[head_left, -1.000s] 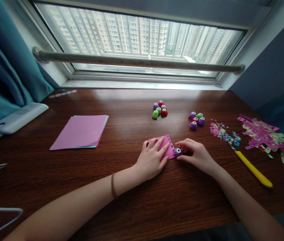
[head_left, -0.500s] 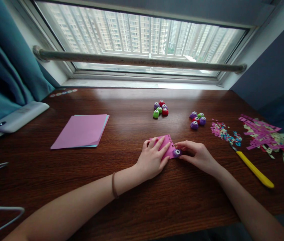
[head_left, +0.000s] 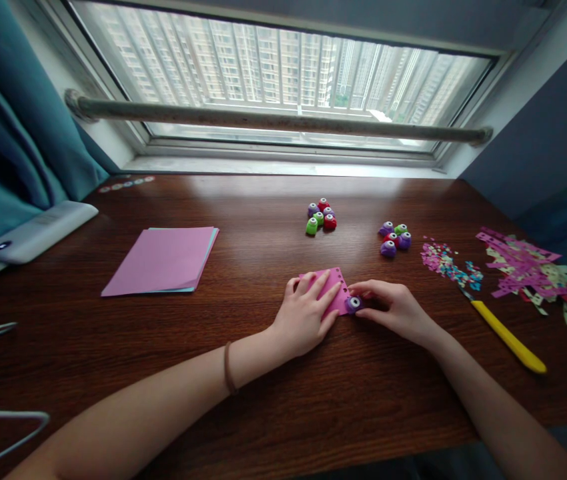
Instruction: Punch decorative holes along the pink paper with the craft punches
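Observation:
A small folded pink paper [head_left: 334, 285] with punched holes along its right edge lies on the wooden table [head_left: 263, 400]. My left hand [head_left: 303, 317] lies flat on it, fingers spread, pressing it down. My right hand [head_left: 393, 310] grips a small purple paper punch [head_left: 353, 305] that sits at the paper's lower right edge.
Two clusters of small punches sit further back, one at the middle [head_left: 320, 217] and one to the right [head_left: 394, 239]. Confetti [head_left: 446, 263] and paper scraps [head_left: 528, 267] lie at right, with a yellow-handled tool [head_left: 506, 337]. A stack of pink paper [head_left: 161, 261] and a white device [head_left: 38, 232] lie at left.
The punch and my right hand have slid slightly left along the paper's edge. My left hand has stayed in place.

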